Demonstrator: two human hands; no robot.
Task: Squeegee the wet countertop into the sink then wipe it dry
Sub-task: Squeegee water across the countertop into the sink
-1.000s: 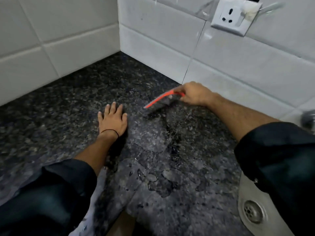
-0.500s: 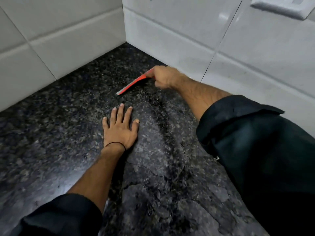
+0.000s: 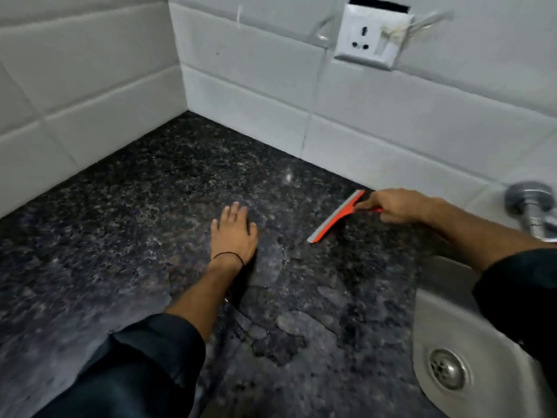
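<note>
Two hands: left hand [image 3: 233, 233] flat, open on wet countertop [image 3: 120, 236]; right hand [image 3: 394, 205] grips orange squeegee [image 3: 336, 217] near sink [image 3: 434, 315].

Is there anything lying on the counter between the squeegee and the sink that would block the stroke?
Nothing visible: only wet counter lies between the squeegee and the sink.

White tiled wall [image 3: 247, 95] behind, meeting in a corner at upper left. White socket plate [image 3: 372, 37] mounted on the tiles at upper right, dark gap above it, a pale smear on its right side. Chrome tap fitting [image 3: 530, 203] at the right edge, partly cut off.
</note>
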